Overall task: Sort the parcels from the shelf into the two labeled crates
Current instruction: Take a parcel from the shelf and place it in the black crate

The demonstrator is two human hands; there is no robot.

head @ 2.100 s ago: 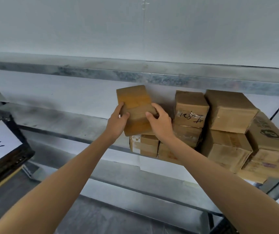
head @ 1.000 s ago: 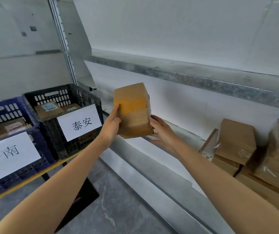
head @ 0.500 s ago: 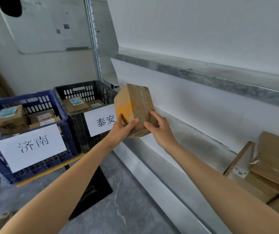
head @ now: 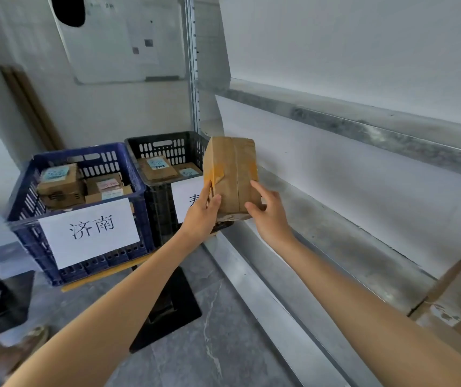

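Our left hand [head: 202,216] clasps the parcel [head: 232,174] at its lower left edge, thumb on the front, fingers behind. Our right hand [head: 268,216] pinches the lower right corner, forefinger laid up the face. The parcel stands upright in the air between them, before the near right corner of the black crate [head: 165,136] and just beside the shelf [head: 349,233], in neither crate. The blue crate [head: 78,153] sits left of the black one. We judge the parcel light and stiff: taped cardboard, possibly slick along the tape, best held low across opposite faces.
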